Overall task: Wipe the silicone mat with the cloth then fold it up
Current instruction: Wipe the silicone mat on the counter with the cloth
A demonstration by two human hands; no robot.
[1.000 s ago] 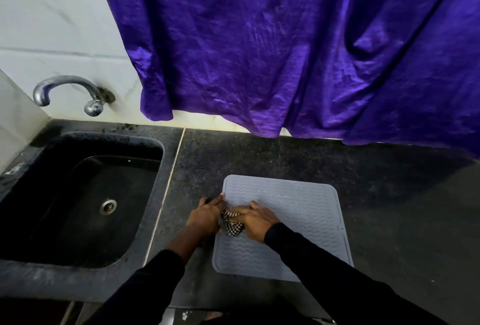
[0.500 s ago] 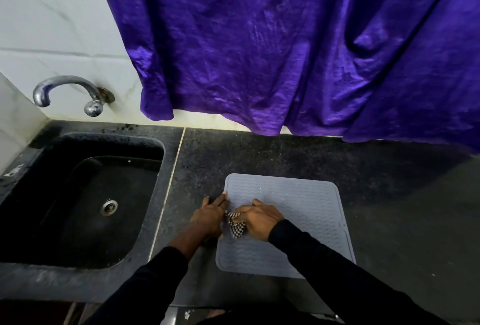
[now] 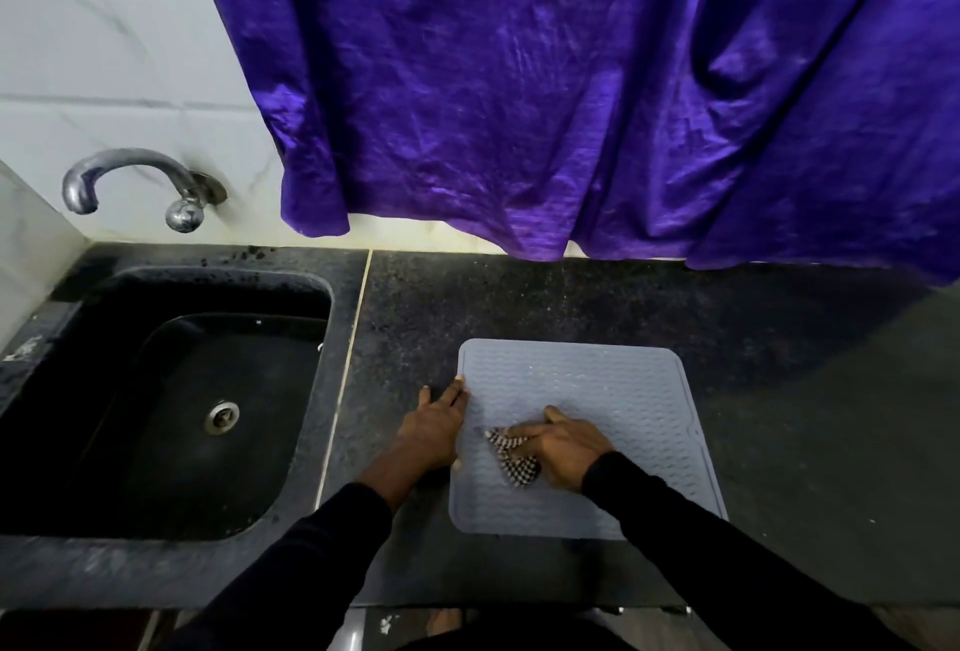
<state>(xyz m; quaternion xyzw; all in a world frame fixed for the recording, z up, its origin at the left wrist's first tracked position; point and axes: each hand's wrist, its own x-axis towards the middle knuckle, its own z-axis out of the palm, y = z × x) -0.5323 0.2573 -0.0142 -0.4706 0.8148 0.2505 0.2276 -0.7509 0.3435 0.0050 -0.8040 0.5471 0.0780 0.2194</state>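
Far left: black sink [image 3: 62, 421] set in the counter, metal drain at its bottom, chrome tap [image 3: 137, 182] on the white tiled wall above. No brand or writing readable anywhere.

Dark speckled countertop [image 3: 405, 317] runs right from the sink, pale seam line between them.

My left hand [image 3: 434, 429] lies flat on the counter, fingers together, fingertips touching the left edge of the silicone mat [image 3: 623, 385]. It grips nothing.

Mat: grey, ribbed, rounded corners, lying flat and unfolded on the countertop right of the sink.

My right hand [image 3: 563, 447] presses palm-down on the mat, fingers curled over the checked cloth [image 3: 514, 460], bunched against the mat's left half.

Purple curtain [image 3: 571, 89] hangs behind, hem just above the counter.
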